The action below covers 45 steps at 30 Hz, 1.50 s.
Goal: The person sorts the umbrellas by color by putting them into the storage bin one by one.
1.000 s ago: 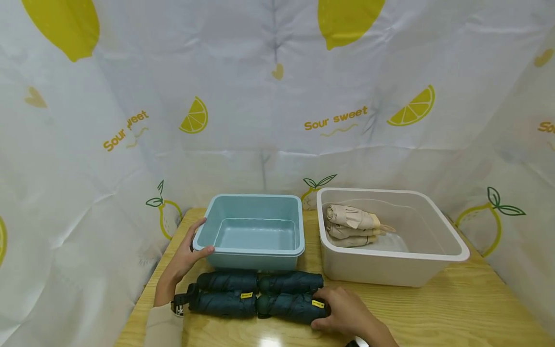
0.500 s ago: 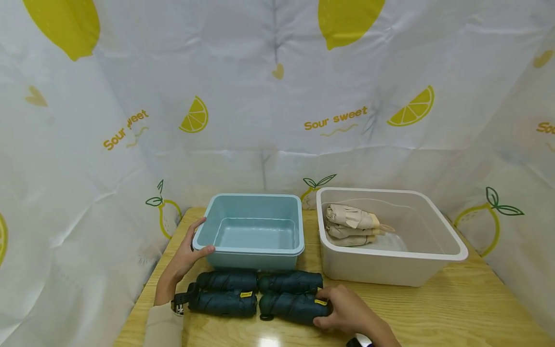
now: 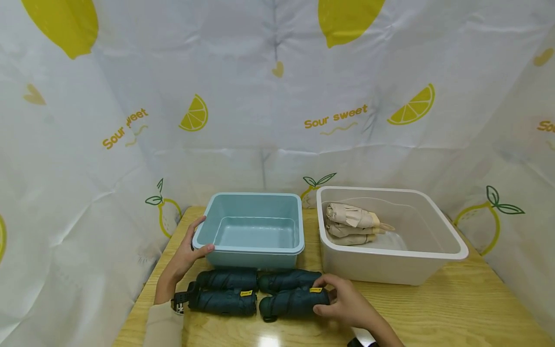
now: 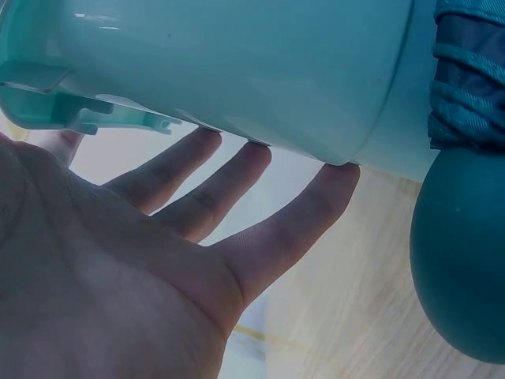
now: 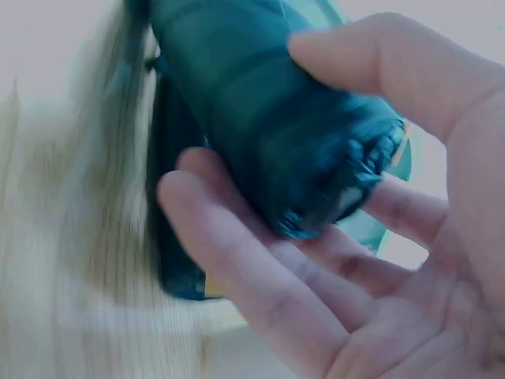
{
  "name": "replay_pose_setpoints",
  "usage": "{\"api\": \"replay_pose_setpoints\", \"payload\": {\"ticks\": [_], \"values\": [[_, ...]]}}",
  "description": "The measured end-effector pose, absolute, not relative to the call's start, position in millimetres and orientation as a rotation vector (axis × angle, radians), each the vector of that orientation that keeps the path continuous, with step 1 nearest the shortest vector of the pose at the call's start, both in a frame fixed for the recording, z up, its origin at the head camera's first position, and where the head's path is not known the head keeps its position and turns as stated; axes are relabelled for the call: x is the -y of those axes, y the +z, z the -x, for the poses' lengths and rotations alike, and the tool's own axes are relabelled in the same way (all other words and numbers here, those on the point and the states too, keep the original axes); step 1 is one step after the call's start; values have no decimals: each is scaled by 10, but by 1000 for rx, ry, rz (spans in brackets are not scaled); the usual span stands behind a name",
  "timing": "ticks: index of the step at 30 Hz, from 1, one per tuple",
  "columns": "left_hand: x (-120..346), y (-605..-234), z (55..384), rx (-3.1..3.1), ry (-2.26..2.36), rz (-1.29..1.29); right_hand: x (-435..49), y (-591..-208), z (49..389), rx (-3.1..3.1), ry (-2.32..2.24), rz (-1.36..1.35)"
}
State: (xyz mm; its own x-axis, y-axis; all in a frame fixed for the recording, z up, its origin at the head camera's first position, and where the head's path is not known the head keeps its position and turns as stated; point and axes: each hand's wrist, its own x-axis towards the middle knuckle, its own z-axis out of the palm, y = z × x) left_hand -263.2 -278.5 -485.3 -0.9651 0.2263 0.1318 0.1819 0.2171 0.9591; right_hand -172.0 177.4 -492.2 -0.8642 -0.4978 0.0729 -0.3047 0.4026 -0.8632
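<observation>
Several folded dark-green umbrellas lie in two rows on the table. My right hand grips the end of the front right umbrella, thumb on one side and fingers on the other; the right wrist view shows its gathered fabric end between them. Another umbrella lies just behind it. My left hand rests at the front left corner of a light-blue tub, with its straight fingertips touching the outside in the left wrist view. The front left umbrella lies beside that wrist.
To the right of the blue tub stands a larger off-white tub, with several folded beige umbrellas stacked at its left side. A lemon-print curtain closes off the back and sides of the wooden table.
The front right umbrella has shifted a little up and turned in my right hand, its handle end now apart from the front left umbrella. My left hand has stayed at the blue tub.
</observation>
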Motion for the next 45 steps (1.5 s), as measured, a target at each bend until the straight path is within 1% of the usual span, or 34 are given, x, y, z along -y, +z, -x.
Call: {"api": "replay_pose_setpoints", "payload": {"ticks": [5,16,26,40,45], "values": [[2780,-4845,2625,-2415,1909,-396,-1763,-4916,1708,-2342,-1606,652],[2770,-4820,2614,-2405,1910,-379,-1749,-4888,1714,-2255,-1697,626],[2760,-4800,2603,-2403,1911,-360,-1722,-4873,1713,-2220,-1761,531],[2778,-4829,2615,-2383,1924,-418,-1750,-4730,1704,-2225,-1801,516],[2778,-4837,2621,-2387,1923,-424,-1749,-4648,1692,-2247,-1839,565]]}}
